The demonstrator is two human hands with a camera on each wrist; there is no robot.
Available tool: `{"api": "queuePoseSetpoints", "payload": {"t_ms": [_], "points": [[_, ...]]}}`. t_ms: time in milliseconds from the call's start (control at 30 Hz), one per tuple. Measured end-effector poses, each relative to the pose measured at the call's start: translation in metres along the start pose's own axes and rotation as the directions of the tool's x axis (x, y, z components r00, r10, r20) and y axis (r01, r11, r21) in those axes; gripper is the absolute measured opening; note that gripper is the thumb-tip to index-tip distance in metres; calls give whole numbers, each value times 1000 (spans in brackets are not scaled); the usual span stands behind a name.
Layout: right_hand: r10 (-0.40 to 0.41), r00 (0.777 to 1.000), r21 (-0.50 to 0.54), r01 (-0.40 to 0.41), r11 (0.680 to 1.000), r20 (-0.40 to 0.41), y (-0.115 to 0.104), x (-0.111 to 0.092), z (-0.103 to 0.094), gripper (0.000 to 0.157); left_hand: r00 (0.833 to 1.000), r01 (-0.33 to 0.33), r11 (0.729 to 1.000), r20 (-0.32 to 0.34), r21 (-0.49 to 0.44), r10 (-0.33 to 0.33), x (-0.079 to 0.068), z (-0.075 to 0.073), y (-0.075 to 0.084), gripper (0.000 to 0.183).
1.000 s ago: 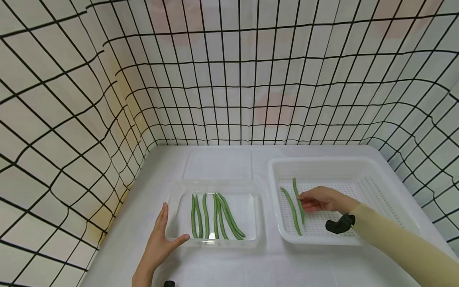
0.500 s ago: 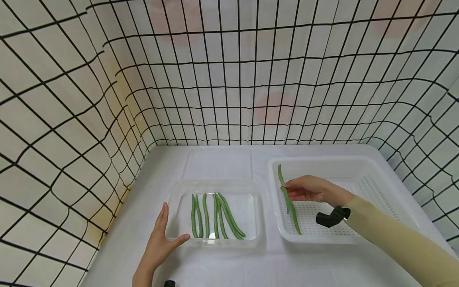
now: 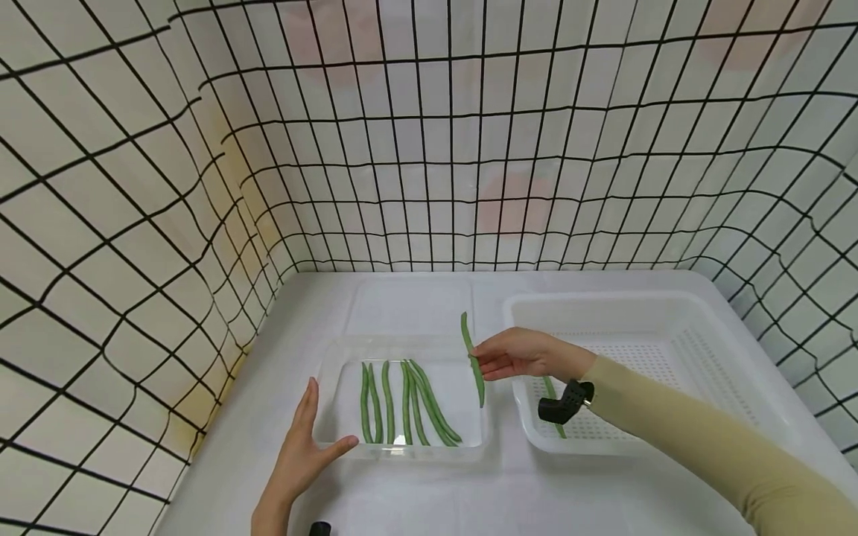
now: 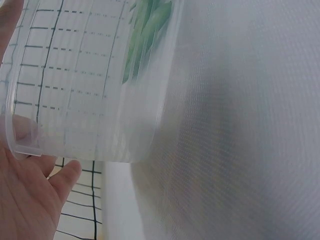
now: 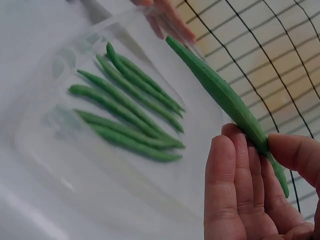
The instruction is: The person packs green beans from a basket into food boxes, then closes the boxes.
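Note:
My right hand (image 3: pixel 516 353) pinches one green bean (image 3: pixel 467 336) between thumb and fingers, above the right rim of a clear plastic container (image 3: pixel 474 452). In the right wrist view that held bean (image 5: pixel 220 92) slants up past the fingertips. Several green beans (image 3: pixel 388 402) lie lengthwise on the container's floor, some bunched toward its right half. At the container's left front corner is my left hand (image 3: pixel 299 458), fingers extended and thumb spread apart. The left wrist view has this hand (image 4: pixel 25 195) against the container's rim, with some fingers seen through the plastic.
A white perforated basket (image 3: pixel 670 301) stands to the right, with one bean (image 3: pixel 550 387) in it, partly hidden by the black wrist camera (image 3: pixel 566 402). Behind the container lies a flat clear lid (image 3: pixel 410 305). Black wire mesh (image 3: pixel 452 160) encloses the white table's back and sides.
My right hand has lifted a bean from the white basket and carried it left to the clear container's edge. The left hand has stayed in place.

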State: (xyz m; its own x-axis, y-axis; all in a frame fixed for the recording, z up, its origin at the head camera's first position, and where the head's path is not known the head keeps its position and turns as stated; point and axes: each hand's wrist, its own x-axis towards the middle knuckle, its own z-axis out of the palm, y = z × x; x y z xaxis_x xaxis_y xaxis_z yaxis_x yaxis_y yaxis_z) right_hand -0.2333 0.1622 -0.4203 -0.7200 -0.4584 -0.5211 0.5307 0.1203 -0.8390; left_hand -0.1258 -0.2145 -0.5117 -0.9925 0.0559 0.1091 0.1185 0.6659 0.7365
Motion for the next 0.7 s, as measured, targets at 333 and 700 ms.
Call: {"api": "queuePoseSetpoints", "payload": {"t_ms": [333, 700], "points": [[12, 993, -37, -7, 999, 121, 5, 27, 47, 15, 1000, 11, 1000, 3, -16, -11, 0, 2, 1, 120], [38, 993, -48, -33, 998, 115, 10, 36, 62, 27, 1000, -1, 1000, -3, -7, 1, 0, 1, 0, 119]]}}
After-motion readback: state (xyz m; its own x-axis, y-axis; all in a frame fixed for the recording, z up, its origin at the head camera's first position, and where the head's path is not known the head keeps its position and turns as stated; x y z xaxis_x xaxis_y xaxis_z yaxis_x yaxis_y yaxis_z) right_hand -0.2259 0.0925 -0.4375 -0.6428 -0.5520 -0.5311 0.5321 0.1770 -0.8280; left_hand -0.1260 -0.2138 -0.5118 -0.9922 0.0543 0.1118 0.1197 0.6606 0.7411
